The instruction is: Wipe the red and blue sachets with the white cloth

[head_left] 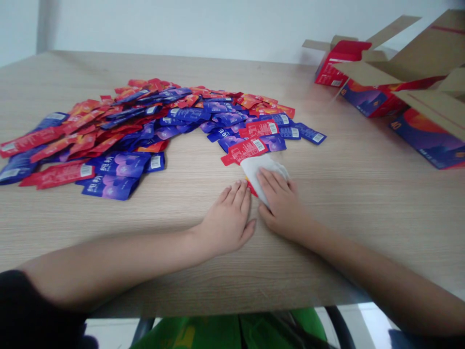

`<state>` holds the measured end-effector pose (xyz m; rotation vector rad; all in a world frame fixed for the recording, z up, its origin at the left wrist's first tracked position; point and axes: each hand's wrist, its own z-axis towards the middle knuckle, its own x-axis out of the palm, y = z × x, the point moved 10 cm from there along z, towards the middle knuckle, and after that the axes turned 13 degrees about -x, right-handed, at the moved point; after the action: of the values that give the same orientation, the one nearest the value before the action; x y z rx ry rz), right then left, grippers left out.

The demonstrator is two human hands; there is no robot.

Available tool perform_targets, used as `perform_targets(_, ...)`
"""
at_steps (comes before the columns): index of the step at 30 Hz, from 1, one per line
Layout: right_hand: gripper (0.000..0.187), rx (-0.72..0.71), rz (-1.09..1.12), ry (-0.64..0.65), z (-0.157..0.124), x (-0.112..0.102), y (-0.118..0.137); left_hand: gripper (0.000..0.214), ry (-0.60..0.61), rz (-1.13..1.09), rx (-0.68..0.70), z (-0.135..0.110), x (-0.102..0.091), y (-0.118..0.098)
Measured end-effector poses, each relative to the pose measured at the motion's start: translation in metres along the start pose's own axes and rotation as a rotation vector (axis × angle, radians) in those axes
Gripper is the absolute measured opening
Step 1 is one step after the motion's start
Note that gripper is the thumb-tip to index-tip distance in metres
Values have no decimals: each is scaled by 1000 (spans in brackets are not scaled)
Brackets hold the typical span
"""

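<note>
My right hand point(278, 203) presses a folded white cloth point(256, 169) down on the table, its fingers over the cloth and the thumb at the near edge. A small red and yellow corner, apparently of a sachet point(252, 188), sticks out from under the cloth; the rest is hidden. Beside it my left hand point(230, 215) lies flat, fingers stretched out and close together, the fingertips at that corner. Just beyond the cloth lies a red sachet with a barcode point(241, 151), at the near edge of a spread of red and blue sachets point(189, 115).
The heap of sachets point(116, 121) stretches across the left and middle of the wooden table point(174, 286). At the right stand open cardboard boxes: a small red one point(336, 63) at the back and larger blue and red ones point(423, 135) nearer. A wall point(218, 29) rises behind.
</note>
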<state>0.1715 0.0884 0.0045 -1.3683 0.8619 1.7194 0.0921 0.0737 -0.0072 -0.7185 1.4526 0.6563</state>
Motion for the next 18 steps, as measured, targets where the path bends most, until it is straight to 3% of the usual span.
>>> perform_targets(3,63,-59,19,1,2,-1,7,68,-1,-1,3,0,-1,0)
perform_targets(7,62,150,-26,-42,-5,-7,-38,69,17,4,0,0,0,0)
perform_targets(9,61,197,-40,-58,-8,-7,-46,69,21,-1,-2,-1,1,0)
perform_targets(15,62,-61,-10,-6,0,-1,11,67,-19,-17,2,-1,-1,0)
perform_targets(18,63,14,-4,-3,-2,-3,-7,68,-7,-12,4,-1,0,0)
